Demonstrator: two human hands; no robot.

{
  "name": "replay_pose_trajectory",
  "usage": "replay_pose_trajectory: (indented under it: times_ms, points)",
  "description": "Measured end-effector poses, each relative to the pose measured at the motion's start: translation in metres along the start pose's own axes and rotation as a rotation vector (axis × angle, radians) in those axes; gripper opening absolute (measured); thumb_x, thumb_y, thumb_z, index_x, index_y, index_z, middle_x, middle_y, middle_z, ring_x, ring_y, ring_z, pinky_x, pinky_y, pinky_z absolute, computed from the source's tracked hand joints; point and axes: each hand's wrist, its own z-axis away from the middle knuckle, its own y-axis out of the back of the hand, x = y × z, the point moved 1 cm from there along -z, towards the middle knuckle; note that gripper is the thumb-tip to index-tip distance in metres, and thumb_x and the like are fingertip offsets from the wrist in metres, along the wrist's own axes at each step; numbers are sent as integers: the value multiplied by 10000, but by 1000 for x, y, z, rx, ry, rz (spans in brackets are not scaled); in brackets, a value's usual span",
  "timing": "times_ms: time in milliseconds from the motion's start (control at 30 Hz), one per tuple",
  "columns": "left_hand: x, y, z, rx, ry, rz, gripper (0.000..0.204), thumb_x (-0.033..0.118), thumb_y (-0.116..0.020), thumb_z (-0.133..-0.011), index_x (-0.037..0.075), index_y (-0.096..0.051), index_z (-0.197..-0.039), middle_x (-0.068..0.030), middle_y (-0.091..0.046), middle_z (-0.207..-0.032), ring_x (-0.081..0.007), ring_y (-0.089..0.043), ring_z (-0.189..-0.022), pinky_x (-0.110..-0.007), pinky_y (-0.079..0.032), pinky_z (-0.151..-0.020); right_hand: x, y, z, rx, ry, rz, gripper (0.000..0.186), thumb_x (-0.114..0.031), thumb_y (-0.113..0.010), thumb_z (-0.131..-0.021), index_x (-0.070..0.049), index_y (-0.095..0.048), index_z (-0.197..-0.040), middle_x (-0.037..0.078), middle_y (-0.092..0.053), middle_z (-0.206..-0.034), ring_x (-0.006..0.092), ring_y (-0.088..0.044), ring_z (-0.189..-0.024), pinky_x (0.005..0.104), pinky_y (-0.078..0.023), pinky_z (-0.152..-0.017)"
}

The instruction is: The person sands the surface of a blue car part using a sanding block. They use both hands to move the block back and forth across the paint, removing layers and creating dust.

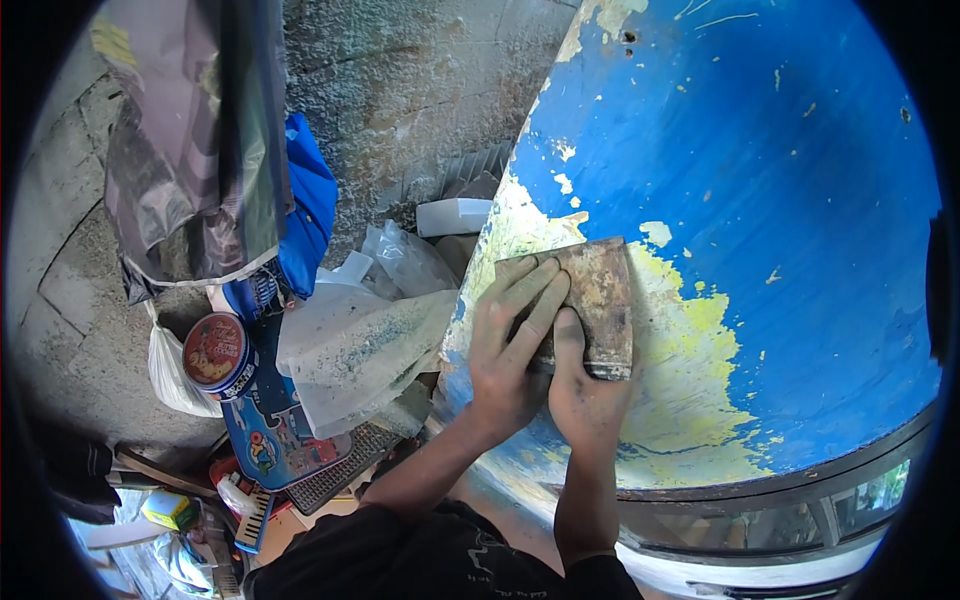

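Note:
A worn, brownish, rectangular scraper plate [602,300] lies against a curved blue painted panel [800,220], over a patch where the paint is gone. My left hand [510,350] presses on its left side, fingers stretched along the upper face and closed onto it. From the near side my right hand [590,400] grips the lower edge, thumb on top; its other fingers are hidden beneath. Around the plate the bared surface [690,350] shows pale cream and yellow-green, with ragged blue edges. Small chips dot the remaining paint.
A dark window strip [740,525] borders the panel's near edge. To the left are a dusty plastic sheet [360,350], a round red-topped biscuit tin [215,350], a blue bag [308,210], a hanging dark cloth [200,150] and a small keyboard [255,520]. A rough wall [400,90] stands behind.

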Motion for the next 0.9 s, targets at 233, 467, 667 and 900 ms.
replay_pose_trajectory:
  times_ms: [233, 467, 667, 900]
  points:
    - [3, 9, 3, -78, 29, -6, 527, -58, -615, -626, -2, -639, -1150, -143, -584, -1230, -328, -544, -1124, -403, -437, -940, 5, 4, 4, -20, -49, 18, 225, -73, -600, -883, 70, -617, -1055, 125, -687, -918, 133, -649, -823, 279, -516, -689]
    - [-4, 11, -13, -124, 4, 6, 529, -57, -636, -603, -20, -643, -1131, -158, -591, -1203, -347, -533, -1131, -442, -436, -958, 5, -9, -3, 37, 22, 24, 242, -69, -595, -893, 69, -596, -1092, 143, -684, -890, 160, -664, -762, 276, -520, -650]
    - [-6, 9, -1, -167, -31, 140, 537, -65, -641, -614, -49, -626, -1150, -183, -575, -1212, -385, -517, -1155, -467, -424, -989, 11, -1, 5, -13, 77, 16, 270, -61, -570, -896, 74, -569, -1131, 145, -686, -922, 197, -682, -803, 274, -525, -674]
    - [-4, 12, -10, -161, -65, 34, 386, 1, -694, -677, -12, -682, -1062, -120, -609, -1128, -305, -568, -1008, -358, -473, -845, 5, 1, 8, -1, -70, -27, 277, -29, -530, -899, 84, -557, -1151, 162, -650, -1058, 180, -644, -955, 288, -520, -757]
